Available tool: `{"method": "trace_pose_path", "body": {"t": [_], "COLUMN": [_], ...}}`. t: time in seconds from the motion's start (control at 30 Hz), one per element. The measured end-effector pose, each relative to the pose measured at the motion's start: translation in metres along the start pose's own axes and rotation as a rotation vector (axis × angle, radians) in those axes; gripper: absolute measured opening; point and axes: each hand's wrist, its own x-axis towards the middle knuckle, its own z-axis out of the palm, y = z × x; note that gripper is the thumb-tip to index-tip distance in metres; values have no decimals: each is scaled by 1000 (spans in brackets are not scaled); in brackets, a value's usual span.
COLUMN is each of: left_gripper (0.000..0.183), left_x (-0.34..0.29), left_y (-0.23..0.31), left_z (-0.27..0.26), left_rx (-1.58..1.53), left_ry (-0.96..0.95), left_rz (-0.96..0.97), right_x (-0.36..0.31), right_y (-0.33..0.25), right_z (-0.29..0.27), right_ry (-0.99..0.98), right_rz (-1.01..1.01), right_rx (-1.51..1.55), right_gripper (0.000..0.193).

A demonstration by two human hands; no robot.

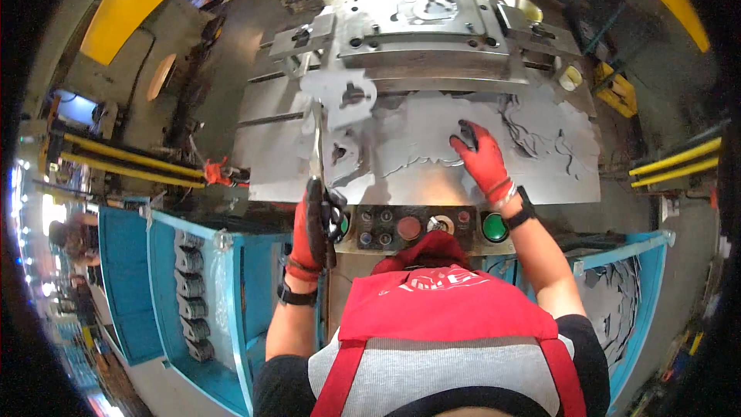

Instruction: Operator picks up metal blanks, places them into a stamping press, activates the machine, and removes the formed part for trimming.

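My left hand point(307, 235), in a red and black glove, is closed round the black handles of long metal tongs point(316, 143). At their far end is a flat grey cut-out plate point(351, 96) with an irregular hole; whether the jaws grip it, I cannot make out. Below that plate, a similar cut piece point(340, 156) lies on the metal press table point(274, 177). My right hand point(482, 158), gloved in red, is over the thin grey sheet metal point(421, 131) on the table, its fingers apart and slightly bent, holding nothing.
Beyond the table stands a steel die block point(424, 46) with a cut-out shape on top. A control panel point(417, 225) with buttons sits at the near edge. Blue bins flank me: the left bin point(158, 262) holds stacked parts, the right bin point(656, 278) sheet pieces. Yellow bars point(131, 158) stand at the sides.
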Motion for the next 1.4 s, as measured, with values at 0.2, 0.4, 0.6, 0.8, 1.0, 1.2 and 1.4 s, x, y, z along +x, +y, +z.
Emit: {"method": "trace_pose_path", "body": {"t": [0.2, 0.4, 0.6, 0.8, 1.0, 1.2, 1.4], "left_gripper": [46, 33, 25, 35, 27, 29, 45], "left_x": [-28, -22, -24, -28, -14, 32, 33], "left_y": [-34, -61, -50, -39, -43, -71, -74], "left_z": [-43, -66, -60, -40, -15, 5, 49], "left_rx": [30, -87, -46, -73, -16, -82, -846], "left_ry": [156, 102, 184, 138, 43, -306, -719], "left_rz": [-165, -182, -64, -45, -1, -97, -484], "right_x": [61, 84, 94, 72, 46, 20, -8], "right_y": [17, 2, 37, 36, 41, 15, -18], "right_z": [54, 73, 78, 65, 21, -9, 13], "right_ry": [141, -2, 130, 470, 434, 173, -131], "right_rz": [-154, 74, 179, 231, 262, 184, 127], "right_rx": [-704, -811, -685, -205, 663, 1089, 1581], "right_gripper": [81, 89, 76, 44, 17, 22, 27]}}
